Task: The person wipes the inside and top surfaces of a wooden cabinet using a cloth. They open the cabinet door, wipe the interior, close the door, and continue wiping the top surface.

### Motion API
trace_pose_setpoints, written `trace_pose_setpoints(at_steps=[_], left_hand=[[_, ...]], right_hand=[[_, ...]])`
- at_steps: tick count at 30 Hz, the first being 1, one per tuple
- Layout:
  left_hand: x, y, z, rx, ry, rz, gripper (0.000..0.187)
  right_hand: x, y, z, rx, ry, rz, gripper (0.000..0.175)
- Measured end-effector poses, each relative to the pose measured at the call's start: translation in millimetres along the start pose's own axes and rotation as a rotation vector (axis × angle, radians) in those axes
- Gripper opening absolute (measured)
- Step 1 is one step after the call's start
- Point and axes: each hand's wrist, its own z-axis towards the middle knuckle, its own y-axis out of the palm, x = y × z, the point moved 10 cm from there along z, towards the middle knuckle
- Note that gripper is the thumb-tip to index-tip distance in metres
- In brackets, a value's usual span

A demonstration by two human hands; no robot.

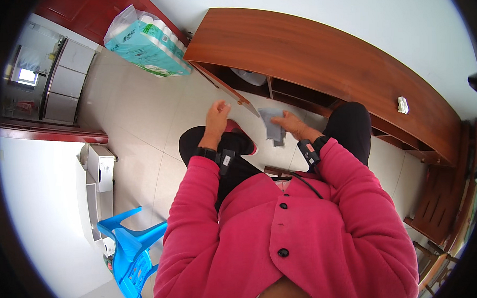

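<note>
A grey cloth (pixel 272 124) hangs from my right hand (pixel 295 125), pinched between thumb and fingers. My left hand (pixel 217 120) is raised over my left knee, apart from the cloth, with nothing seen in its loosely curled fingers. Between and beyond both hands, a wooden cabinet door (pixel 228 90) with a round knob stands swung out from a long, low reddish-brown wooden cabinet (pixel 298 54). Inside the left compartment sits a pale rounded object (pixel 251 76), partly hidden by the cabinet top.
A plastic-wrapped pack of toilet paper rolls (pixel 148 45) stands on the tiled floor (pixel 132 101) at the cabinet's left end. A crumpled white tissue (pixel 403 105) lies on the cabinet top. To my left are a blue plastic chair (pixel 133 247) and a white shelf unit (pixel 101 169).
</note>
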Motion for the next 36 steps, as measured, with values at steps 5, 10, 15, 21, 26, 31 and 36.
trace_pose_setpoints(at_steps=[5, 10, 15, 21, 26, 31, 36], left_hand=[[43.5, -24.2, 33.7, 0.128, 0.468, 0.459, 0.056], [50.5, 11.1, 52.7, -0.162, 0.497, 0.707, 0.064], [49.6, 36.6, 71.7, -0.340, 0.475, 0.739, 0.053], [47.0, 44.0, 87.1, -0.336, 0.428, 0.595, 0.038], [56.8, 46.6, 84.7, -0.326, 0.440, 0.603, 0.032], [61.7, 47.3, 80.6, -0.326, 0.428, 0.557, 0.035], [59.9, 44.8, 78.1, -0.323, 0.411, 0.594, 0.037]], right_hand=[[7.0, -41.7, 5.5, 0.299, -0.069, 0.146, 0.037], [-7.8, -23.9, 6.3, 0.224, -0.084, 0.274, 0.040], [-35.9, -4.8, 17.0, 0.205, -0.151, 0.261, 0.037], [-48.7, 18.2, 52.1, 0.200, -0.158, 0.221, 0.035], [-33.8, 15.6, 61.6, 0.253, -0.179, 0.186, 0.036], [5.7, 13.1, 81.6, 0.350, -0.038, 0.049, 0.036], [34.9, 12.7, 106.4, 0.379, -0.046, -0.069, 0.037]])
